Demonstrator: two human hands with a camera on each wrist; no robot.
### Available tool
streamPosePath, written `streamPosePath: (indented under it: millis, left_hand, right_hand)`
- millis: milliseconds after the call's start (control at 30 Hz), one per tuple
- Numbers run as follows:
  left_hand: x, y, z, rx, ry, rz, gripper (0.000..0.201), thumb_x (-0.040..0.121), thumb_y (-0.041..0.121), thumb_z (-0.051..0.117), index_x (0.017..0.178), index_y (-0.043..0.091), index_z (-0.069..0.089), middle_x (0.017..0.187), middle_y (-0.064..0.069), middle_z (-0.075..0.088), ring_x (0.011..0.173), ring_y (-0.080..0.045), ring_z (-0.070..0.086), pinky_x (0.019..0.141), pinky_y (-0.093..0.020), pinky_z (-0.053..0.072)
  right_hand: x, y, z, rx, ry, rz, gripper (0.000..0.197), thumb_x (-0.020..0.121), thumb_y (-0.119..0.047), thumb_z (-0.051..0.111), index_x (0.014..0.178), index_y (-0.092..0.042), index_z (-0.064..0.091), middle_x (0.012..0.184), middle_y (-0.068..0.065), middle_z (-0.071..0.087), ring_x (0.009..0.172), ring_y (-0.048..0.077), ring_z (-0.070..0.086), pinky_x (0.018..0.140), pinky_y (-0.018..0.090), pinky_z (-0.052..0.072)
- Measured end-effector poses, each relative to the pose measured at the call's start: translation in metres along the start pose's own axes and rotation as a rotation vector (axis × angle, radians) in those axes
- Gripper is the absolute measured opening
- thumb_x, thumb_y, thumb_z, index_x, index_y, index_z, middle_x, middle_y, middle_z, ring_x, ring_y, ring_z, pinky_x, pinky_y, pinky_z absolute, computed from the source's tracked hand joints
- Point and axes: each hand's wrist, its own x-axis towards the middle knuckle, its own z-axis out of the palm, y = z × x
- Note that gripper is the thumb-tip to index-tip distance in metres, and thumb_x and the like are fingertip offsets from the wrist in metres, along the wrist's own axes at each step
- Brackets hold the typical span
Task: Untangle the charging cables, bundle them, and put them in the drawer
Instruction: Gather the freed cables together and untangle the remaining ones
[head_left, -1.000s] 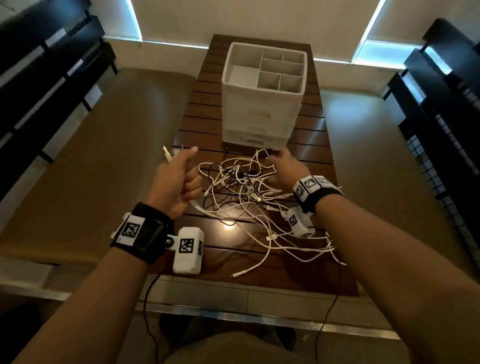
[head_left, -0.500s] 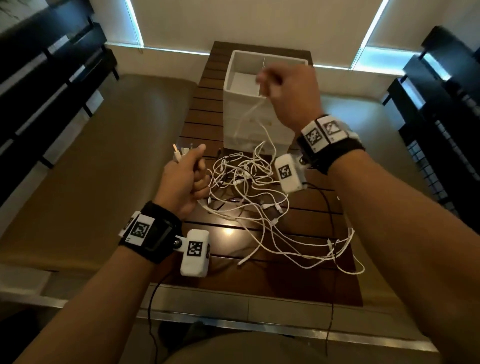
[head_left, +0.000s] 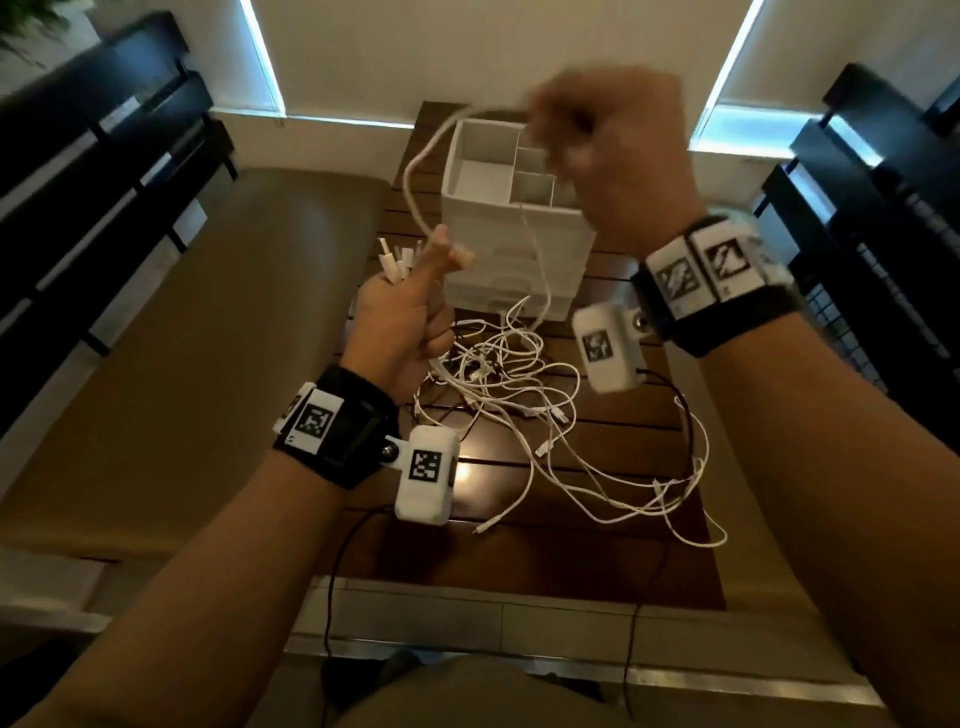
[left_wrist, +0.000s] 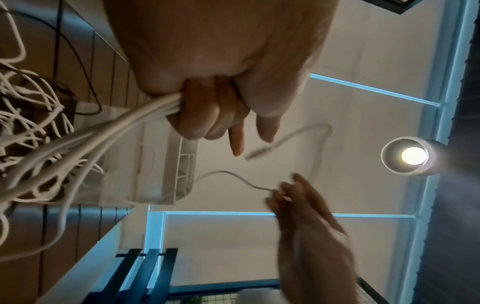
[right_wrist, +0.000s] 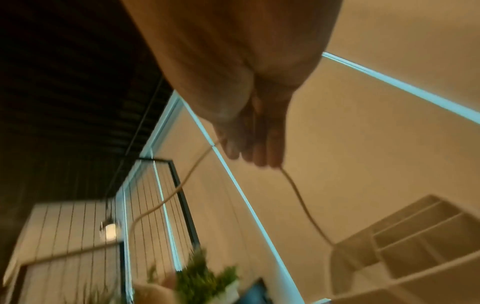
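Note:
A tangle of white charging cables (head_left: 519, 395) lies on the dark slatted table (head_left: 597, 561). My left hand (head_left: 410, 317) grips a bunch of cable ends, their plugs (head_left: 397, 260) sticking up above the fist; the left wrist view shows the cables (left_wrist: 124, 123) leaving the curled fingers. My right hand (head_left: 597, 150) is raised high above the white drawer unit (head_left: 514, 228) and pinches one cable (head_left: 415, 171) that loops down toward the left hand. In the right wrist view that cable (right_wrist: 298, 191) hangs from the fingertips.
The drawer unit has an open divided top tray and closed drawers below. A tan bench (head_left: 182, 338) runs along the left of the table. Dark slatted furniture stands on both sides. Black wrist-camera leads (head_left: 685, 415) trail over the table.
My right hand has gone up from the pile to high above the drawer unit, drawing one cable out into a loop. The left hand has stayed gripping its bunch of ends.

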Motion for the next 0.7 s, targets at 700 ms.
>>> streamPosePath:
  millis: [700]
  left_hand:
    - [-0.017,-0.007,0.016,-0.010,0.301,0.089,0.035,0.101,0.048,0.062,0.091,0.014,0.062,0.054,0.007,0.038,0.045,-0.007,0.027,0.040,-0.023,0.021]
  right_hand:
    - [-0.173,0.015,0.016,-0.005,-0.610,0.440,0.021,0.103,-0.039,0.061,0.094,-0.024,0.074,0.072,-0.002,0.070,0.064,0.010,0.068,0.071,0.043,0.061]
